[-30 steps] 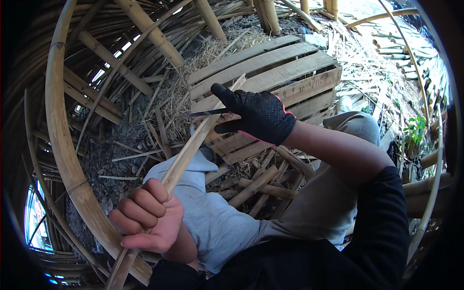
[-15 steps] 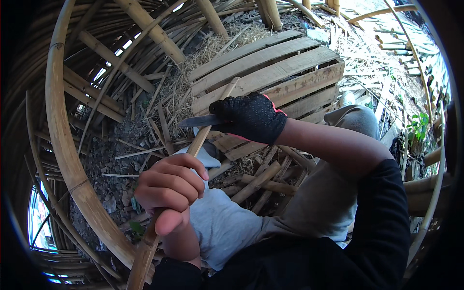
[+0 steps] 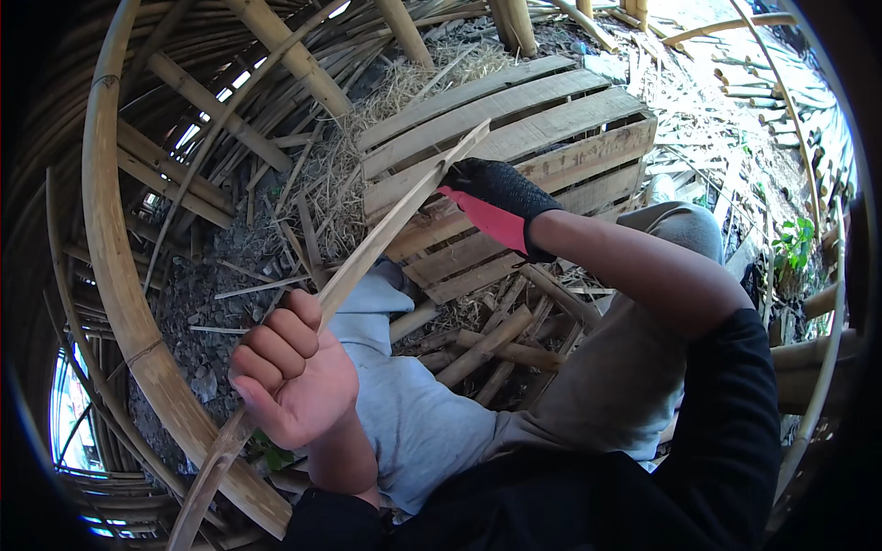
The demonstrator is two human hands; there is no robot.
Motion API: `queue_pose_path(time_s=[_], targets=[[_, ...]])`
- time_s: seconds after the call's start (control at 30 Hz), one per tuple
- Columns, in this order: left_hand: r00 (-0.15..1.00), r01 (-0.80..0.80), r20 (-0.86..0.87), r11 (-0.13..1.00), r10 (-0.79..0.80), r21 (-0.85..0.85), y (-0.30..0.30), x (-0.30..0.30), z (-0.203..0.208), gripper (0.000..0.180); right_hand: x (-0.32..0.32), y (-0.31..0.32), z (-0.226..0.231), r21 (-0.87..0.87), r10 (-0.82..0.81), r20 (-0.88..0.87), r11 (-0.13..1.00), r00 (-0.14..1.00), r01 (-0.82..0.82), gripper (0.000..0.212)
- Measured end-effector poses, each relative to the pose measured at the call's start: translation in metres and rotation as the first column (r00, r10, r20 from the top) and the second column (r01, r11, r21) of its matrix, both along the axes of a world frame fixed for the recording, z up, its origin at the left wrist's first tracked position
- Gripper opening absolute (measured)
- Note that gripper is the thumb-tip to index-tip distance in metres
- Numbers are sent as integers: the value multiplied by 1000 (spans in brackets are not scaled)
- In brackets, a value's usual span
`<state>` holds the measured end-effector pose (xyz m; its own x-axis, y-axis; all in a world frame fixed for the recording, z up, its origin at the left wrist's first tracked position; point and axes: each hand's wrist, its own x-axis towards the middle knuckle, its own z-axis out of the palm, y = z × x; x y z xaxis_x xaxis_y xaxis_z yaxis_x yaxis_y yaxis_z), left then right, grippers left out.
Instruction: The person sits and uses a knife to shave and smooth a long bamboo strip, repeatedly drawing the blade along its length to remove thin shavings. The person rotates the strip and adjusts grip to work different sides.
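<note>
A long, pale bamboo strip [image 3: 381, 241] runs slantwise across the view, from the lower left up over the wooden slats. My bare left hand [image 3: 299, 376] is closed round its lower part, palm side turned up. Close to the strip's far end is my right hand [image 3: 496, 207], in a black glove with a pink palm, its fingers curled against the strip. The knife seen in that hand half a second ago is hidden now behind the glove and strip.
A slatted wooden pallet [image 3: 560, 126] lies ahead of my legs. Cut bamboo pieces [image 3: 491, 344] are scattered between them. A thick curved bamboo pole [image 3: 115, 266] stands at my left. Straw-like shavings [image 3: 459, 72] cover the ground behind the pallet.
My left hand has turned palm up and shifted down and left along with the strip. My right hand has moved up and right, rolling so its pink palm shows. The blade has gone from view.
</note>
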<state>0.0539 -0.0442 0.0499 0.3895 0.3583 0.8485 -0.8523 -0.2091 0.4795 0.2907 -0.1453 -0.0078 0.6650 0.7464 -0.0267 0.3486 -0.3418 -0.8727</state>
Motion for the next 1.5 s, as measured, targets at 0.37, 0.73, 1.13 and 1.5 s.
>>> queue_pose_path(time_s=[0.37, 0.73, 1.13, 1.5], targets=[[995, -57, -74, 991, 66, 118, -10, -7, 11, 39, -14, -20, 20, 116, -67, 556, 993, 828, 2, 81], [993, -92, -55, 985, 100, 145, -30, -21, 11, 43, -18, -6, -11, 221, 15, 738, 939, 675, -262, 41], [998, -59, 47, 929, 45, 365, -14, -13, 11, 59, 50, -10, 27, -21, 3, 437, 1000, 899, 7, 74], [940, -251, 303, 921, 159, 297, 29, 2, 13, 53, 131, 8, -30, -14, -73, 601, 995, 796, 102, 34]])
